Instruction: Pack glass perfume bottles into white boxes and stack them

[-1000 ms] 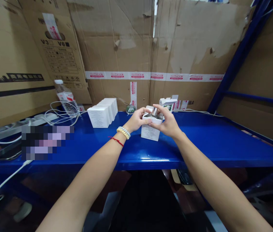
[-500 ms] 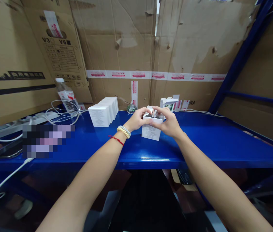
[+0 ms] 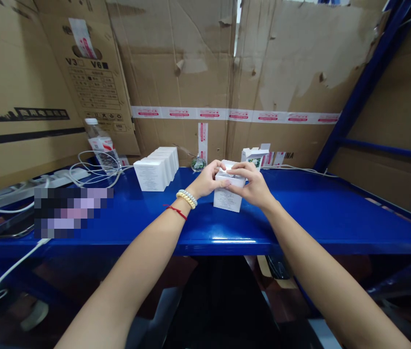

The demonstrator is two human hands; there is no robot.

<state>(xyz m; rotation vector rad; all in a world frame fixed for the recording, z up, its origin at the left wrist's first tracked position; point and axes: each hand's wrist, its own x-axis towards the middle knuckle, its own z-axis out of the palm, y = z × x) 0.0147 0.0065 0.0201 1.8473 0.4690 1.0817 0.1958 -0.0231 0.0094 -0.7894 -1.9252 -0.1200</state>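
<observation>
A small white carton (image 3: 227, 199) with fine print on its front stands upright on the blue table, between my two hands. My left hand (image 3: 207, 181) wraps round its upper left side, the thumb pressed along the top front edge. From the right, my right hand (image 3: 252, 184) grips the carton near its upper edge, with fingers bent over the top at the white flaps. What lies inside is mostly hidden by the flaps and fingers.
Several white cartons (image 3: 150, 174) stand in a row at left. Behind are a small glass bottle (image 3: 198, 164) and an open white box (image 3: 254, 156). A water bottle (image 3: 102, 145), white cables (image 3: 81, 167) and a phone (image 3: 8, 228) lie or stand at far left. Cardboard (image 3: 190, 72) walls the back.
My right fingers have moved down over the carton's top. The shiny silver part and dark opening seen there before are now covered by white flaps and fingers.
</observation>
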